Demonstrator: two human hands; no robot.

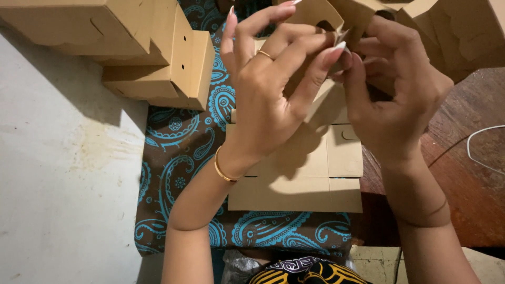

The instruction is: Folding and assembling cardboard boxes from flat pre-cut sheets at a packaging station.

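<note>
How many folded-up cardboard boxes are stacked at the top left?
3: a large box at the edge, one beside it, one lower down. Others may be out of frame.

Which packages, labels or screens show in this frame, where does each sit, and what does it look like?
Flat cardboard box blank: on the paisley cloth under the hands, plain tan, creased panels.
Part-folded cardboard box: top centre, pinched between left hand and right hand, tan.
Stacked folded boxes: top left, tan, rectangular, small holes.
More folded boxes: top right, tan.
No labels or screens.
</note>
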